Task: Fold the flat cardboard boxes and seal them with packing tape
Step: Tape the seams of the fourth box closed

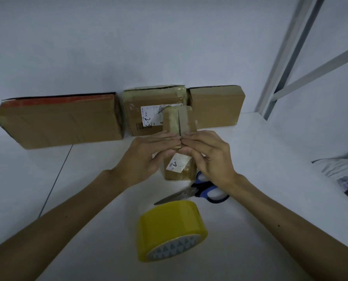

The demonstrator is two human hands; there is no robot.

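A small cardboard box stands on the white table in the middle of the view, its two top flaps meeting along a dark seam. My left hand presses the left flap with straight fingers, its thumb against the near face. My right hand presses the right flap the same way, fingertips meeting at the seam. A white label shows on the near face. The yellow packing tape roll lies on the table close to me. Blue-handled scissors lie between the roll and the box, partly under my right wrist.
Three cardboard boxes lean against the back wall: a wide one with a red strip at left, a labelled one behind the small box, a plain one at right. A grey metal frame rises at right. Crumpled plastic lies at the right edge.
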